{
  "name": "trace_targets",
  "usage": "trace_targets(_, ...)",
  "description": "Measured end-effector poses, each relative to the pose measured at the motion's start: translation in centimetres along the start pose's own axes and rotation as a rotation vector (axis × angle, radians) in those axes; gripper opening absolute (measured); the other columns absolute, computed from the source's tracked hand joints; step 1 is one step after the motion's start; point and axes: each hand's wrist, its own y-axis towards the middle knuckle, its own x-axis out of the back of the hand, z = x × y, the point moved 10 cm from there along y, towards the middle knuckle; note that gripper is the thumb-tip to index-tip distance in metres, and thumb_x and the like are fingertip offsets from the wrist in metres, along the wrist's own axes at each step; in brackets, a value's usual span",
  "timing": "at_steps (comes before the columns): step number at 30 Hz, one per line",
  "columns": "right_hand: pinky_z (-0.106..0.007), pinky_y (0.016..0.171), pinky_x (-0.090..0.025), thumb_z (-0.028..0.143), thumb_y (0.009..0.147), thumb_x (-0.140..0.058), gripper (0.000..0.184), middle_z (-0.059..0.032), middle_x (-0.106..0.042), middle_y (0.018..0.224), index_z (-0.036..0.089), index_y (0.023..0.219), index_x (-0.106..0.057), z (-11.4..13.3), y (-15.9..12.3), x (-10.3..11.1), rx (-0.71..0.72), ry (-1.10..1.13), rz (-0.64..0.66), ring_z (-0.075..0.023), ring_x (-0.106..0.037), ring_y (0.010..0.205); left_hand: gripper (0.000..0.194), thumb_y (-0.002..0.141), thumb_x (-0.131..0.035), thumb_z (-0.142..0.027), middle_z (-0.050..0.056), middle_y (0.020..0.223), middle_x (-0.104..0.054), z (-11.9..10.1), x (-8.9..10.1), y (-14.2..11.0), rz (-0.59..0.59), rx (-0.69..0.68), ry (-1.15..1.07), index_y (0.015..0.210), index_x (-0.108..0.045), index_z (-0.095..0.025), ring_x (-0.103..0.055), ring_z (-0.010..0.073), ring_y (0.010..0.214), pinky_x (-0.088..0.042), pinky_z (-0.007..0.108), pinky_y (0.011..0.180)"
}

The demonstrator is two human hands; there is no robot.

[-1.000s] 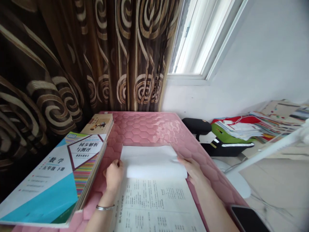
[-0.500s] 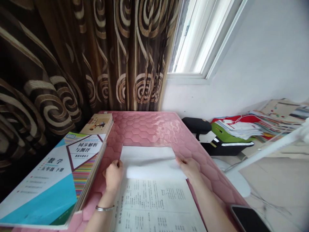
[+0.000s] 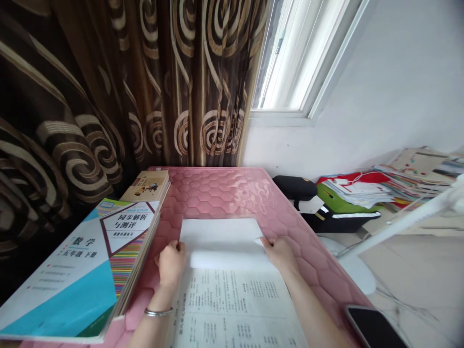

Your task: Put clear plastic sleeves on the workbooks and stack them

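Observation:
A printed paper sheet [image 3: 232, 299] lies on the pink quilted table [image 3: 221, 193], its far part folded over so the blank white back [image 3: 221, 237] faces up. My left hand [image 3: 170, 263], with a silver bracelet at the wrist, pinches the sheet's left edge at the fold. At the right edge of the folded part, my right hand [image 3: 281, 253] presses on the paper with fingers closed on it.
A stack of textbooks [image 3: 90, 261] lies at the table's left, a smaller book [image 3: 148, 186] behind it. A dark phone [image 3: 375, 328] rests at the table's near right corner. Brown patterned curtain [image 3: 108, 87] hangs behind. Piled papers [image 3: 380, 191] and a black object [image 3: 295, 188] sit at right.
My right hand has slid slightly left and away along the fold, flattening the folded part of the sheet. The left hand has stayed put.

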Motion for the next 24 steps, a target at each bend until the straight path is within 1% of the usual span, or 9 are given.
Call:
trace_targets(4, -0.026, 0.055, -0.036, 0.037, 0.085, -0.046, 0.036, -0.0118, -0.071, 0.07, 0.018, 0.067, -0.07, -0.02, 0.0, -0.16, -0.008, -0.033, 0.009, -0.0228, -0.066, 0.073, 0.032, 0.089, -0.036, -0.029, 0.015, 0.084, -0.073, -0.13, 0.07, -0.1, 0.005, -0.004, 0.012, 0.079, -0.065, -0.018, -0.067, 0.0282, 0.088, -0.038, 0.034, 0.076)
trace_targets(7, -0.026, 0.057, -0.038, 0.036, 0.084, -0.046, 0.035, -0.0112, -0.071, 0.07, 0.018, 0.065, -0.068, -0.13, 0.3, -0.02, 0.013, 0.016, 0.007, -0.0229, -0.066, 0.073, 0.035, 0.09, -0.033, -0.03, 0.016, 0.086, -0.073, -0.05, 0.05, -0.11, -0.003, 0.007, 0.014, 0.082, -0.065, -0.018, -0.068, 0.029, 0.088, -0.038, 0.035, 0.075)
trace_targets(9, -0.026, 0.058, -0.04, 0.038, 0.083, -0.046, 0.035, -0.0097, -0.07, 0.068, 0.019, 0.062, -0.066, -0.31, 0.5, 0.12, 0.025, 0.089, 0.005, -0.0225, -0.066, 0.073, 0.036, 0.091, -0.032, -0.03, 0.016, 0.086, -0.073, 0.02, -0.02, -0.08, -0.002, 0.017, 0.014, 0.084, -0.066, -0.018, -0.068, 0.0294, 0.088, -0.039, 0.035, 0.075)
trace_targets(11, -0.026, 0.055, -0.04, 0.04, 0.082, -0.046, 0.038, -0.0078, -0.068, 0.061, 0.021, 0.054, -0.061, -0.65, 0.6, 0.24, 0.022, 0.142, 0.0, -0.0222, -0.065, 0.069, 0.037, 0.091, -0.033, -0.03, 0.016, 0.085, -0.073, 0.03, -0.04, -0.04, -0.001, 0.02, 0.015, 0.084, -0.066, -0.017, -0.068, 0.0292, 0.089, -0.039, 0.035, 0.075)
trace_targets(14, -0.027, 0.052, -0.038, 0.042, 0.081, -0.047, 0.039, -0.0066, -0.065, 0.056, 0.022, 0.049, -0.056, -0.85, 0.47, 0.41, 0.018, 0.162, -0.031, -0.0223, -0.064, 0.063, 0.037, 0.091, -0.034, -0.031, 0.017, 0.085, -0.073, 0.05, 0.05, 0.05, -0.003, 0.027, 0.01, 0.085, -0.067, -0.016, -0.068, 0.0287, 0.089, -0.039, 0.034, 0.075)
trace_targets(20, -0.027, 0.053, -0.038, 0.04, 0.081, -0.046, 0.036, -0.0108, -0.068, 0.064, 0.019, 0.057, -0.061, -0.49, -0.14, 0.57, 0.008, 0.093, -0.099, -0.0241, -0.064, 0.068, 0.037, 0.092, -0.036, -0.034, 0.017, 0.088, -0.073, 0.06, -0.05, 0.31, -0.002, 0.031, -0.028, 0.085, -0.068, -0.018, -0.067, 0.0279, 0.088, -0.038, 0.031, 0.072)
trace_targets(24, -0.027, 0.055, -0.039, 0.042, 0.082, -0.043, 0.036, -0.0105, -0.069, 0.067, 0.019, 0.063, -0.063, -0.54, -0.28, 0.73, -0.003, 0.091, -0.12, -0.0238, -0.064, 0.068, 0.037, 0.092, -0.036, -0.034, 0.015, 0.085, -0.073, 0.45, -0.04, 0.47, -0.018, 0.039, -0.064, 0.083, -0.067, -0.017, -0.066, 0.0253, 0.085, -0.036, 0.031, 0.07)
